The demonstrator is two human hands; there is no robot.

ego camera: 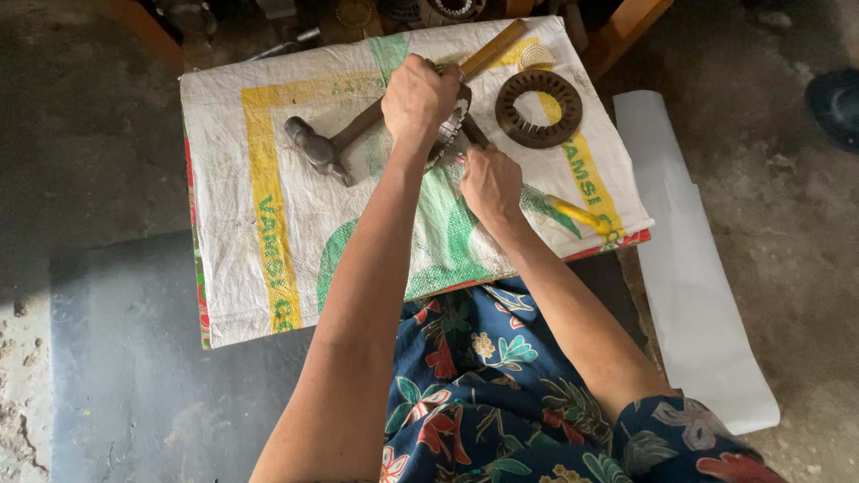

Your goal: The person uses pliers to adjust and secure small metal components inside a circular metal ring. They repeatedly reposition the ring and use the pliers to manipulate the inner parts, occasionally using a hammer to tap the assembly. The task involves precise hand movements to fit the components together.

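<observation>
I see left hand (419, 94) clamped over toothed ring (453, 125) at frame top-center, right hand (489, 183) pinching thin tool w/ yellow handle (575, 213). Risk imo: tool slips, jabs left fingers; hammer (327, 148) sits close.

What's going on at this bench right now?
A person works over a white woven sack spread on a low bench. The left hand presses down on a round toothed metal ring, while the right hand grips a yellow-handled tool against its edge. A steel hammer with a wooden handle and a second, rusty brown slotted ring lie alongside.
</observation>
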